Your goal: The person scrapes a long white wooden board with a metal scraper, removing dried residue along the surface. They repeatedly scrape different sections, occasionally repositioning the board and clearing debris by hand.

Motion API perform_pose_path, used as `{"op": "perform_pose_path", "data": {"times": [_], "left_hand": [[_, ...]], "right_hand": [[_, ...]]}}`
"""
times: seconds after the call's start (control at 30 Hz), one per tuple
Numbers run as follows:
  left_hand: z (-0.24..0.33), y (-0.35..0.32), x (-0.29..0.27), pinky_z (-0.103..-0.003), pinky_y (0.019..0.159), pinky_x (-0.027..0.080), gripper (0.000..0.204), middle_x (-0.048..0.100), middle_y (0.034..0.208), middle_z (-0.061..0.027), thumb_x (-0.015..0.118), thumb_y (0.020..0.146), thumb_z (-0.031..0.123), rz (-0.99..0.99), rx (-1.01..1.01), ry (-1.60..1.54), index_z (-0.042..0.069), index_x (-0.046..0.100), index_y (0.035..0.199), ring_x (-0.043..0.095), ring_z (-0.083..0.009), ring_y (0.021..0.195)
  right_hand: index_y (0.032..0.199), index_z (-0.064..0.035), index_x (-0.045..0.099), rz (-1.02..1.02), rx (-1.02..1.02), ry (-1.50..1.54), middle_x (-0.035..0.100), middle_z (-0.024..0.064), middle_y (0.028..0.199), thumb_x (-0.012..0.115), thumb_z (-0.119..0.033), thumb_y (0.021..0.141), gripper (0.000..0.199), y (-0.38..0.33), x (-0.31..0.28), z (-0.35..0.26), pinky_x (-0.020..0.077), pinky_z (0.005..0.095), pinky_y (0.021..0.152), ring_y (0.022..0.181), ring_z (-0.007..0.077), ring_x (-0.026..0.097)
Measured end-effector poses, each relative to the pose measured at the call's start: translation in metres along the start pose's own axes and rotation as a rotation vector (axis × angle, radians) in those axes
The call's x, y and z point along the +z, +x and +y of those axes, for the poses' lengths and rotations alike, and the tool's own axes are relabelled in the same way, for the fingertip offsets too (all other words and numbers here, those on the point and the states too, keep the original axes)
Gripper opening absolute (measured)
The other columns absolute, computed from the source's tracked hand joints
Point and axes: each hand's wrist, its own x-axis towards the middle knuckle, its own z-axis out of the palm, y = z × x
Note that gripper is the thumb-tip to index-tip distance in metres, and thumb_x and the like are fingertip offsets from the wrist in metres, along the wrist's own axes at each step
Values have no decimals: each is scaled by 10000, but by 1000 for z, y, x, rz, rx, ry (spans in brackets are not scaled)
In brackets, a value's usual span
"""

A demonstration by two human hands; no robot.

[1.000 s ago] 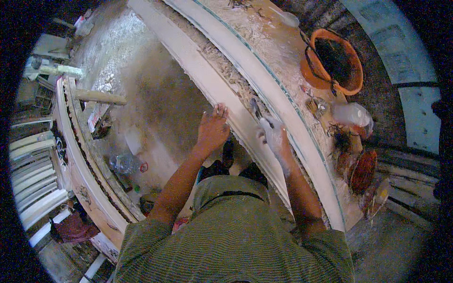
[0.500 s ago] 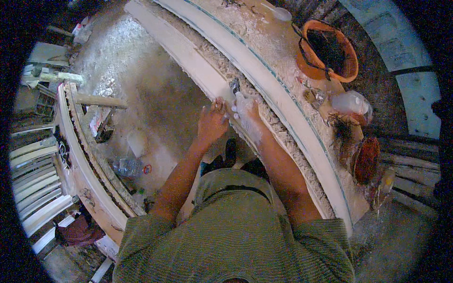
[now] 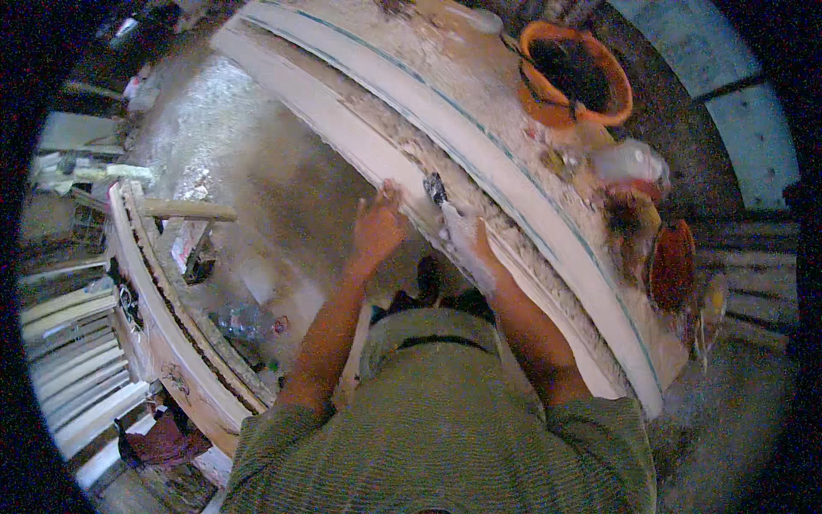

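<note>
Dust whitens my right hand (image 3: 467, 242), which sits just right of the middle of the frame with its fingers drawn in around a dark tool (image 3: 435, 187); the tool's tip juts up beyond my knuckles, and its exact shape is too blurred to make out. The pale strip (image 3: 338, 128) that I am working at runs from the upper left of the frame down towards the lower right, passing under that hand. My left hand (image 3: 379, 227) is at its near edge, just left of centre, fingers bent and slightly apart; whether they pinch the edge or merely rest on it, I cannot tell. As I judge it, the step in hand is dressing this strip with the tool, the left fingers steadying or feeling the edge. A next stroke would call for keeping the tip low and even along the pale face, clear of my left fingertips, which are near it, and away from the crumbly band (image 3: 492, 206) between this strip and the green-edged strip (image 3: 531, 201) beyond. An orange bucket (image 3: 544, 110) stands at the upper right, well apart from both hands.
</note>
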Motion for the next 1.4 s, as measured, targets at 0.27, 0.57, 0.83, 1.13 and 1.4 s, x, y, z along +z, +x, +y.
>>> {"op": "perform_pose_path", "data": {"times": [0.27,0.57,0.83,1.13,1.4], "left_hand": [[-8,7,15,-578,1097,292,608,290,1549,-94,535,879,294,-96,13,19,110,392,1441,270,-236,1432],[-7,12,10,-499,1144,247,645,278,1546,-126,546,879,319,-169,-16,43,109,368,1462,308,-279,1410],[-8,11,4,-515,1138,250,645,283,1542,-130,544,880,334,-135,21,-92,115,373,1462,282,-275,1423],[-7,9,6,-533,1130,255,662,277,1547,-123,557,889,372,-111,24,-50,124,359,1469,270,-274,1428],[-20,6,16,-538,1130,252,638,282,1554,-69,541,892,393,-81,52,-58,174,373,1467,283,-244,1426]], "right_hand": [[1057,22,680,254,-110,-463,699,103,894,627,-236,912,300,-132,-195,102,510,319,783,812,199,645],[1121,-15,660,288,-341,-410,684,202,893,598,-249,906,324,-64,-92,63,489,403,709,783,291,633],[984,-16,672,329,-447,-596,661,192,827,576,-272,894,288,-91,-145,82,493,446,723,807,366,631],[1055,-33,651,292,-379,-646,653,211,938,551,-243,913,273,-69,-121,106,448,443,903,947,382,605],[1047,-34,658,281,-420,-593,650,235,985,514,-278,902,318,-88,-131,84,472,471,861,957,399,608]]}}
